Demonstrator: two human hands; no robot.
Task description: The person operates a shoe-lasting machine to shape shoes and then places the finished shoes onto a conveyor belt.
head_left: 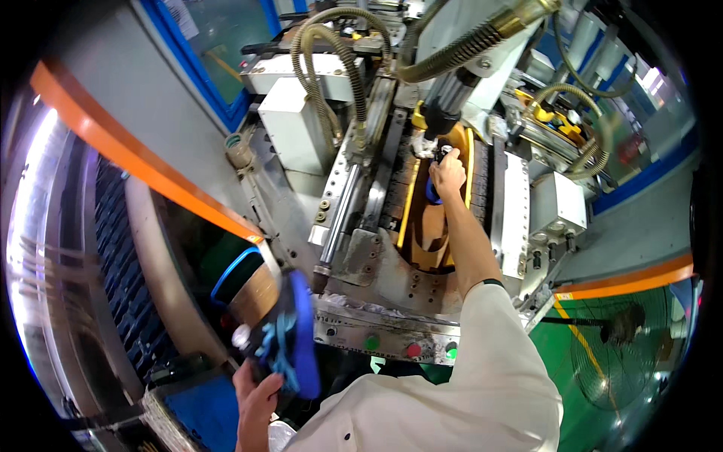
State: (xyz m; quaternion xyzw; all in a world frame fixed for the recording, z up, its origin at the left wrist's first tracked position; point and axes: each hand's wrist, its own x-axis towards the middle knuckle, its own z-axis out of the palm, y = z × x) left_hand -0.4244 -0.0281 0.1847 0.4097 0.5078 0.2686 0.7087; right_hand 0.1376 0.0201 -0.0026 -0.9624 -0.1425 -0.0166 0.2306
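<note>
At the lower left, my left hand [260,395] is closed around one end of a black shoe [282,339] with light-blue laces and a bright blue sole. The shoe is tilted up on end and slightly blurred, with a round whitish piece at its side. My right arm reaches far into the machine [376,264]. There, my right hand [449,175] is closed at a dark and blue item [432,191] in the yellow-edged slot [431,226]. Most of that item lies behind my fingers, so its kind cannot be made out.
A dark press cylinder [446,102] hangs just above my right hand. Ribbed hoses [335,56] and white boxes [294,124] flank the slot. Green and red buttons [413,350] line the front panel. An orange frame [151,162] stands left, a caged fan [621,331] right.
</note>
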